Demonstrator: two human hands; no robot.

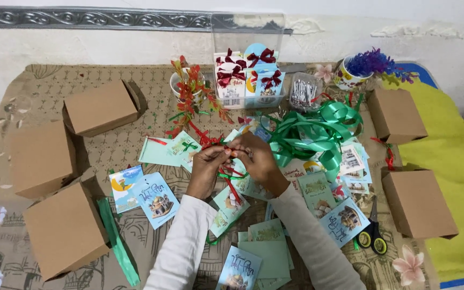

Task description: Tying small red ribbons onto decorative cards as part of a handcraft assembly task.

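Both pinched together mid-scene, left hand (206,161) and right hand (258,157), apparently on a red ribbon (231,182), over cards (157,198), keeping the knot taut.

Three cardboard boxes (65,228) are set at the left of the mat (38,86), two more boxes (417,203) at the right. A clear container (247,64) stands at the back centre, filled with ribboned cards (232,80). Ribbon coils (318,131) are heaped just right of centre. Loose cards (157,200) are scattered across the middle. Scissors (372,233) lie beside the near right box.
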